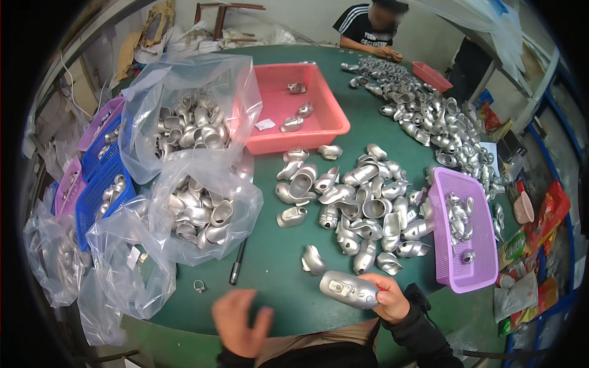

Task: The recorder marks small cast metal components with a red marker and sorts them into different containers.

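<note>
My right hand (391, 302) grips a curved, hollow silver metal shell (348, 289) with a raised patch on its upper face. A bit of something red shows between the fingers; I cannot make out what it is. My left hand (242, 322) hovers empty at the table's near edge, thumb apart from the fingers and slightly blurred. A single loose shell (313, 260) lies just beyond the held one. Farther off, a heap of similar shells (375, 208) covers the middle of the table. A black pen-like rod (237, 264) and a small metal ring (199, 286) lie beyond my left hand.
A pink tub (294, 143) holds a few shells. Clear plastic bags (205, 214) of shells stand left, with blue baskets (104, 208) beyond. A purple basket (466, 282) is at right, near a long pile of parts (429, 116). Across the table sits another person (371, 30).
</note>
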